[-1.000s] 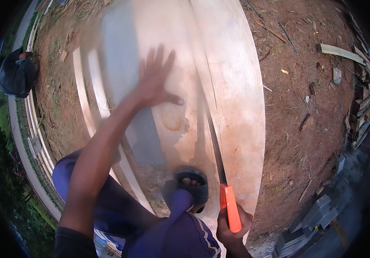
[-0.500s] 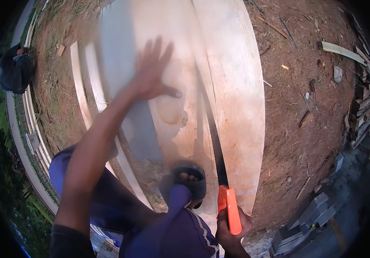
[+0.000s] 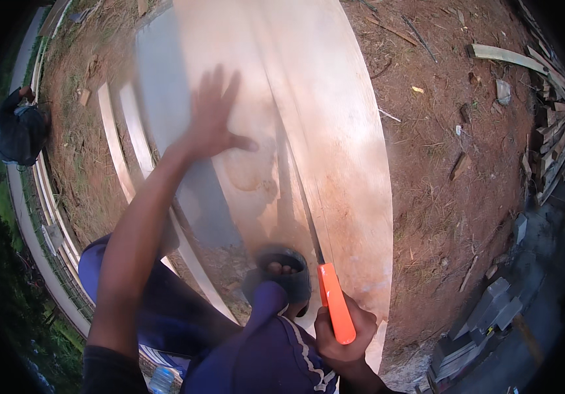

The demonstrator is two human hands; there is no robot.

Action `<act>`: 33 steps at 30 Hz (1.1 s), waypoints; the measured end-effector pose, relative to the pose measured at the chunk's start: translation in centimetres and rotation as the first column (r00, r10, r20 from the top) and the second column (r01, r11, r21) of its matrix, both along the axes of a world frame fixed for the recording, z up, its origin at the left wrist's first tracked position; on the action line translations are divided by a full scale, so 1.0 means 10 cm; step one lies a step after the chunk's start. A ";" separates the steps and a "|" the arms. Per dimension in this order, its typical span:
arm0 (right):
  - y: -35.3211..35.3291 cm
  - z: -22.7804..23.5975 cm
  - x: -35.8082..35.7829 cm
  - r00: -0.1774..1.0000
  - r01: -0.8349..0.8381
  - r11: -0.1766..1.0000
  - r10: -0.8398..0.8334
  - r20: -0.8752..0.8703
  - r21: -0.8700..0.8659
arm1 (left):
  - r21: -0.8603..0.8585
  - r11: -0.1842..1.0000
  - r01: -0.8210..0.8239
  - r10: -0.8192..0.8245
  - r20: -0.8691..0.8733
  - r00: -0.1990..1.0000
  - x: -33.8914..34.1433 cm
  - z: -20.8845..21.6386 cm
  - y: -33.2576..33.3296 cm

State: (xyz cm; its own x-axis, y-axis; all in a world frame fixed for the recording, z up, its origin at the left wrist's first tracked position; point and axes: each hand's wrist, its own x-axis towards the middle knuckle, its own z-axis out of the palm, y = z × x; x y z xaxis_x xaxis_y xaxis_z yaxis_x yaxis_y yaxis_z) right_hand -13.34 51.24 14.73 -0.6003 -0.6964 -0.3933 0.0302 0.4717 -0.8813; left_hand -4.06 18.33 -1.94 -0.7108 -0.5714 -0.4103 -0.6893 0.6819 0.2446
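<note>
A wide pale plywood sheet [image 3: 354,164] stretches out in front of me. My left hand [image 3: 213,121] lies on its left part with the fingers spread and the thumb pointing right. My right hand [image 3: 345,331], low in view, is closed round the orange handle of a handsaw [image 3: 338,305]. The saw's dark, narrow blade runs away from me along a line in the sheet, seen nearly edge-on. Between my hands, my foot in a dark open-toed shoe [image 3: 289,279] rests on the near part of the sheet.
Pale wooden strips [image 3: 113,141] lie on the ground to the left. A person [image 3: 20,134] in dark clothes crouches at the far left. Right of the sheet is reddish soil with scraps, a woodpile [image 3: 558,144] and grey blocks [image 3: 492,312].
My right hand and the saw have shifted forward and a little left, and the blade appears narrower. The whole view has also shifted slightly; my left hand stays spread on the sheet.
</note>
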 end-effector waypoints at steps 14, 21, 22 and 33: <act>0.12 0.08 0.04 0.998 -0.040 0.999 0.042 -0.054 0.034 | -0.031 0.999 0.024 -0.025 -0.019 1.000 0.04 -0.04 0.02; -1.66 -0.75 -0.53 0.994 -0.101 0.980 0.105 -0.014 0.170 | -0.036 0.998 0.049 -0.052 -0.094 0.994 -0.13 0.00 -0.06; -1.62 -0.69 -0.52 0.994 -0.105 0.983 0.101 0.030 0.151 | -0.026 0.999 0.041 -0.044 -0.100 0.994 -0.05 -0.01 -0.06; -0.85 -0.76 -0.16 0.999 0.041 0.999 -0.041 0.031 0.017 | -0.049 0.997 0.052 -0.055 -0.057 0.997 -0.04 -0.05 -0.07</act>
State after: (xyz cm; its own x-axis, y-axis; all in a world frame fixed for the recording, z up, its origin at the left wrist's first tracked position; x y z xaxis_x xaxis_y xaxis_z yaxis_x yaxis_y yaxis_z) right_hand -14.90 42.72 7.16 -0.6155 -0.6646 -0.4236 0.0774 0.4840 -0.8717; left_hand -4.47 17.63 -2.46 -0.7626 -0.5500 -0.3405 -0.6373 0.7291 0.2496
